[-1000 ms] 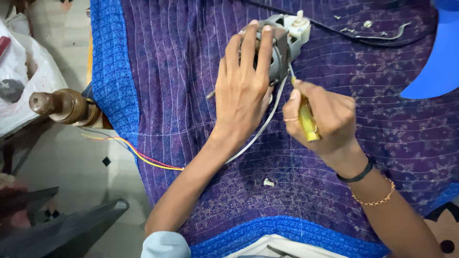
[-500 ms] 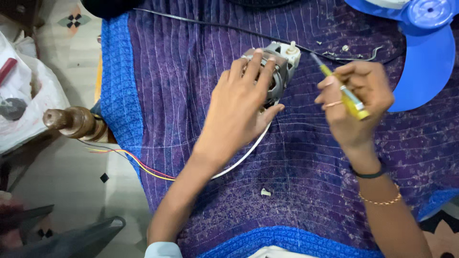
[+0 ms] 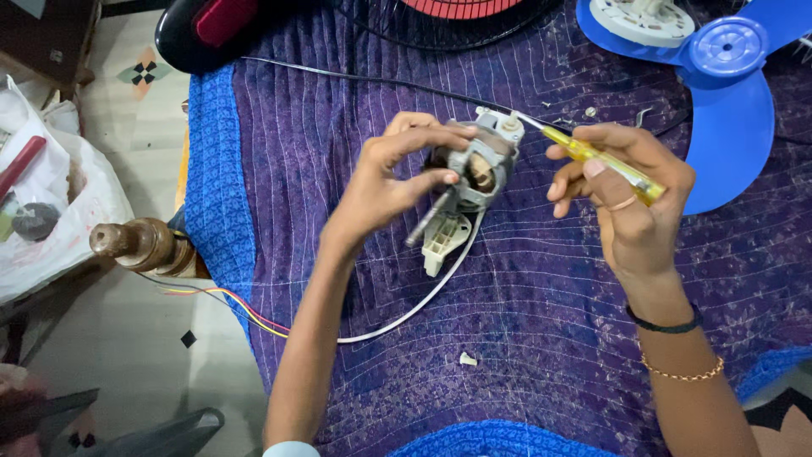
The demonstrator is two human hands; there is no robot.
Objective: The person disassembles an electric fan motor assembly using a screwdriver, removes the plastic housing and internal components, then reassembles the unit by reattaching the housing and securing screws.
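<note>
White plastic bag (image 3: 80, 211) at far left, on the floor beside the quilt: mouth open, containing a red-handled tool (image 3: 21, 165) and a dark round object (image 3: 35, 220); other contents not discernible.

Left hand (image 3: 385, 182): closed around the small grey electric motor (image 3: 474, 169), thumb pressed on the near face, fingers (image 3: 423, 135) curled over the top. Motor raised off the purple quilt (image 3: 524, 322), near the centre of the view, shaft (image 3: 427, 224) pointing down and left. Copper winding visible inside the housing. Cream plastic bracket (image 3: 444, 241) hanging at the lower side of the motor; white cable (image 3: 414, 309) running from it in a curve toward the quilt's blue border.

Right hand (image 3: 630, 190): fingers clamped on the yellow-handled screwdriver (image 3: 605, 161), handle crossing the palm, metal tip directed left — meeting the top right corner of the motor. Ring on one finger; black band and gold bracelet at the wrist.

Surroundings: blue fan blade (image 3: 732, 110) at upper right, just beyond the right hand; small white fragment (image 3: 468, 359) lying on the quilt below the motor; turned wooden post (image 3: 139, 245) at the left edge of the quilt, with red and yellow wires (image 3: 228, 300) beside it
</note>
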